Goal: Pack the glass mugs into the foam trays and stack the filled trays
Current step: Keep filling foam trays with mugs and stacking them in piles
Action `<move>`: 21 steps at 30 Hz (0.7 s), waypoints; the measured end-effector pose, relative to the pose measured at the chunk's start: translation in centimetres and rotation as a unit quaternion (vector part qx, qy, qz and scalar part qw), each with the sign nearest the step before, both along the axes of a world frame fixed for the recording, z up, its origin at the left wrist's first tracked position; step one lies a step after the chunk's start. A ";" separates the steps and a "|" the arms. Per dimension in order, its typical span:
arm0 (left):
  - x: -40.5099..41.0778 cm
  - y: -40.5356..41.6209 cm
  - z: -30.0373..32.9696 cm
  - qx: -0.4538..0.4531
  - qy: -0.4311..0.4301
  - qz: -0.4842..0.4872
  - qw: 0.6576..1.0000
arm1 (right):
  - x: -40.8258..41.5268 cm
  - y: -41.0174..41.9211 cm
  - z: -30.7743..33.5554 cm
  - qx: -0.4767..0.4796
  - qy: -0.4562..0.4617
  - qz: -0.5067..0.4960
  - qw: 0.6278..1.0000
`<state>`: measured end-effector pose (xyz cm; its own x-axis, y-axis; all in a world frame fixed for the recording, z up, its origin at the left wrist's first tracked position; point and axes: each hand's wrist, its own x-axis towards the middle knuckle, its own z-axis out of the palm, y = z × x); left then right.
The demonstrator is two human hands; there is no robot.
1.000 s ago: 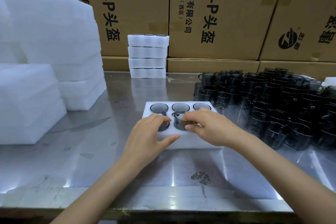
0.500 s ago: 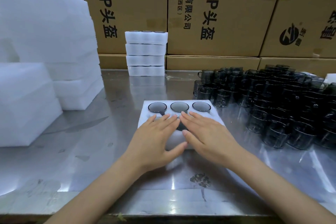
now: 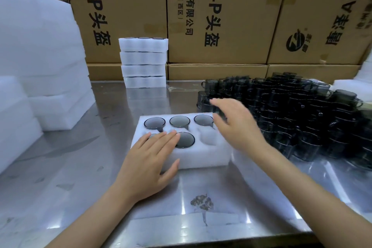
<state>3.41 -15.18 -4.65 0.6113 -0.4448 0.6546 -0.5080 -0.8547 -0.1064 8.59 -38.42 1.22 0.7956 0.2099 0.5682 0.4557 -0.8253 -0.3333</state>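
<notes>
Five glass mugs (image 3: pixel 184 139) are seated in the foam tray (image 3: pixel 203 157) at near centre, steadied by the flat, open-fingered left hand (image 3: pixel 150 159). One near-right pocket (image 3: pixel 208 139) remains unfilled; the open, empty right hand (image 3: pixel 238 125) is best guided to the nearest loose mug (image 3: pixel 306 147) at right, gripped squarely.

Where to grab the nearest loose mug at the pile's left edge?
Judgement: take the nearest loose mug by its rim from above with the right hand, open beside it. It stands upright, neighbours crowd its right side, and its handle is too blurred to place.
</notes>
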 end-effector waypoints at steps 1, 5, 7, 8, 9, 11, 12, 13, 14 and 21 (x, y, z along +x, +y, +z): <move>0.0 0.0 0.0 -0.009 -0.009 -0.006 1.000 | 0.9 -1.5 0.8 0.010 -0.036 -0.061 0.997; 0.1 -0.1 0.3 -0.034 -0.038 -0.021 0.998 | 4.3 -7.8 2.8 -0.059 -0.027 -0.259 0.964; 0.1 -0.2 0.4 -0.033 -0.043 -0.020 0.998 | 5.5 -10.4 3.2 -0.102 0.031 -0.330 0.938; 0.0 -0.2 0.4 -0.033 -0.043 -0.017 0.998 | 5.9 -11.6 3.3 -0.119 0.067 -0.359 0.923; 0.0 -0.1 0.3 -0.032 -0.039 -0.014 0.999 | 6.3 -12.5 3.5 -0.133 0.109 -0.384 0.907; -0.1 -0.2 0.4 -0.031 -0.031 -0.011 0.999 | 6.8 -13.7 3.4 -0.152 0.181 -0.409 0.881; -0.1 -0.2 0.4 -0.031 -0.028 -0.010 0.999 | 7.0 -14.0 3.2 -0.156 0.197 -0.412 0.876; -0.1 -0.2 0.4 -0.030 -0.026 -0.010 0.999 | 7.1 -14.3 3.0 -0.154 0.197 -0.411 0.877; -0.1 -0.2 0.5 -0.030 -0.024 -0.010 0.999 | 7.2 -14.5 2.7 -0.148 0.189 -0.408 0.881; -0.1 -0.1 0.4 -0.033 -0.013 -0.011 0.999 | 6.4 -14.8 3.0 0.001 0.125 -0.399 0.908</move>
<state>3.30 -15.23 -4.20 0.5848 -0.4128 0.6983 -0.5249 -0.8489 -0.0622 14.95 -53.18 4.23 0.7977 -0.4919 0.3488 -0.3783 -0.8587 -0.3457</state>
